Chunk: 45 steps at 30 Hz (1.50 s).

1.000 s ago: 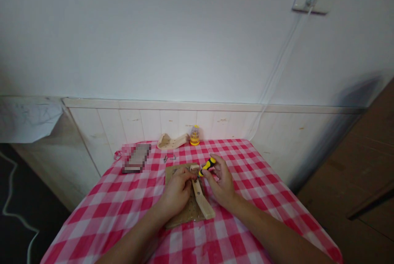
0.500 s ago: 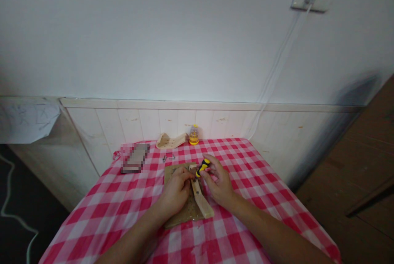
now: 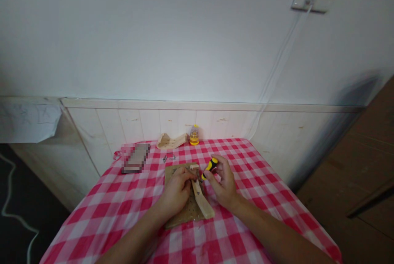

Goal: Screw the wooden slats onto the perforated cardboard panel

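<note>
A yellow-and-black screwdriver (image 3: pixel 210 168) is gripped in my right hand (image 3: pixel 226 184), its tip pointing down and left beside a pale wooden piece (image 3: pixel 201 202). That piece lies lengthwise on a brown board (image 3: pixel 181 219) and has a dark metal fitting or screw near its middle. My left hand (image 3: pixel 177 188) rests over the board with fingers pinched together at the upper part of the wooden piece. What lies between those fingertips is too small to make out.
Behind the board lie several small dark metal pieces (image 3: pixel 169 157). A curved wooden part (image 3: pixel 170 142) and a yellow bit container (image 3: pixel 194 136) stand near the wall. To the left is a pixelated flat object (image 3: pixel 137 158). A red-and-white checked cloth (image 3: pixel 123 202) covers the table.
My right hand has drawn the screwdriver a little to the right, away from the wooden piece and my left fingertips. The left hand stays where it was.
</note>
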Motion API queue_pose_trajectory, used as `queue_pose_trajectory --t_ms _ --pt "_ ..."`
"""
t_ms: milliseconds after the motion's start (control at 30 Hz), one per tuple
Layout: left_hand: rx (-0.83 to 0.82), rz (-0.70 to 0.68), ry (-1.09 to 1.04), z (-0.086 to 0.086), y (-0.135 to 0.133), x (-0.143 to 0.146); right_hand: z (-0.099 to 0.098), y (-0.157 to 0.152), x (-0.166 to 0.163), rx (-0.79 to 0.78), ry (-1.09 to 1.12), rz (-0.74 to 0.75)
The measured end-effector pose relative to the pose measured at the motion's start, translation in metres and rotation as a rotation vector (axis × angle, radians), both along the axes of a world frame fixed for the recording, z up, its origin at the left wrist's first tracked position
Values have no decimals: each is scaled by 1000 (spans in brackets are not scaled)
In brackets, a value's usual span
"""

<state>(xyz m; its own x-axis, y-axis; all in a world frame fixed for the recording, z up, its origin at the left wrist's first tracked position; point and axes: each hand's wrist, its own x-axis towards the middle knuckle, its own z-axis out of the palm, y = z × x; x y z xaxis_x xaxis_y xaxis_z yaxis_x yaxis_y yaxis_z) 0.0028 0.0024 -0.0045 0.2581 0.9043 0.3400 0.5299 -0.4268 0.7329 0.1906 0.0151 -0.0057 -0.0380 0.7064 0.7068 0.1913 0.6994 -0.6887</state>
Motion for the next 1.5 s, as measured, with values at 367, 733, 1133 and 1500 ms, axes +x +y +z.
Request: queue_pose_trajectory --t_ms 367,733,1133,1500 --pt "-5 6 -8 1 -1 0 2 -9 0 -33 -12 87" --pt "42 -84 26 2 -5 1 7 -12 0 -94 -2 210" --pt "86 -83 118 3 -8 5 2 -9 -7 -39 -13 69" --pt "63 -30 28 2 -5 2 -5 -4 -9 -75 56 14"
